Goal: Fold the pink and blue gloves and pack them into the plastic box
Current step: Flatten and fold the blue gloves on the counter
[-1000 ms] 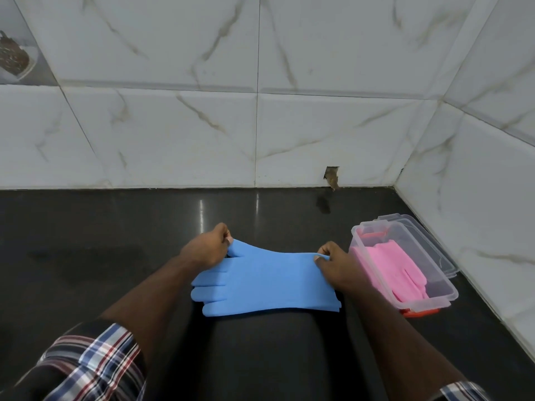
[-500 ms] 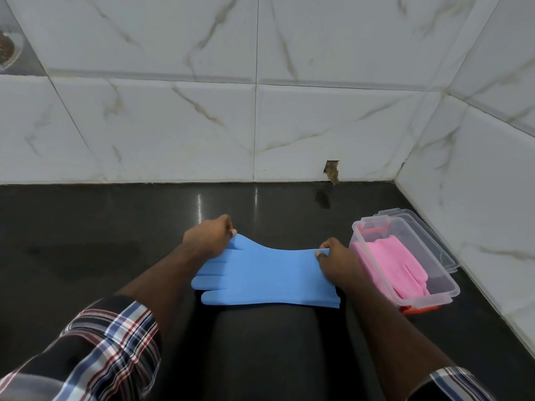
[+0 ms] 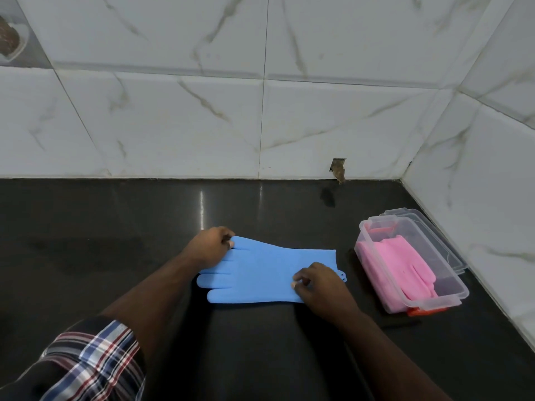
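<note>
Fingers of the left hand (image 3: pixel 209 250) are curled and pinch the thumb end of the blue glove (image 3: pixel 260 273), at its far left corner, with a plaid sleeve (image 3: pixel 95 363) showing low on that arm. From there the glove lies flat on the dark table (image 3: pixel 101 241), its finger tips pointing left and its cuff to the right. On the cuff end sits the right hand (image 3: pixel 321 287), its fingers (image 3: pixel 299 280) bent down and nipping the glove's upper layer near the near edge. Just right of it, apart from the glove, stands the clear plastic box (image 3: pixel 451 287) by the tiled wall (image 3: pixel 492 198), with the pink gloves (image 3: pixel 405 264) folded inside and a clear lid (image 3: pixel 434 230) lying behind it.
</note>
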Demonstrator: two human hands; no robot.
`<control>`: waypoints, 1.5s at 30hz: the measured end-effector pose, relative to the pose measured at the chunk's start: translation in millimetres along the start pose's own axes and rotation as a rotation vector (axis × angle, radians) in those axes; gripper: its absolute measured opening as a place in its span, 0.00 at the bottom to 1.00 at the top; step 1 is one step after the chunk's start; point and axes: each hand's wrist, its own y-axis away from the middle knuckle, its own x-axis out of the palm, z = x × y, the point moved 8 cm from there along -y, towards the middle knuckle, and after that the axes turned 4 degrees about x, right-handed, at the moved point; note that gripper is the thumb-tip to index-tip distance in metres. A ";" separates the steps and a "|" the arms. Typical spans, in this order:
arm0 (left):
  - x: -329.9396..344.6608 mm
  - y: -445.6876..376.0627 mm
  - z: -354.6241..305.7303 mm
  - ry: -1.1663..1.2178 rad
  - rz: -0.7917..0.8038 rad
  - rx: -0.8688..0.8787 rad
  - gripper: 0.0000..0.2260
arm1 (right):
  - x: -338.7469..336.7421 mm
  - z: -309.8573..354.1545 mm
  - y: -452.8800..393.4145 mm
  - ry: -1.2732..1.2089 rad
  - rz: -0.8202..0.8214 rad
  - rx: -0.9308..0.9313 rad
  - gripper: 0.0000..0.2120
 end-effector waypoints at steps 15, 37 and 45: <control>-4.3 42.5 -48.0 -0.316 -0.295 0.157 0.12 | -4.9 -9.2 14.4 -0.056 -0.111 0.061 0.13; 126.8 74.6 -193.0 -0.338 0.121 0.558 0.15 | -40.3 -111.1 18.8 -0.356 -0.192 0.541 0.07; 122.4 78.8 -197.3 -0.259 0.036 0.619 0.15 | -39.1 -108.9 25.0 -0.412 -0.139 0.480 0.02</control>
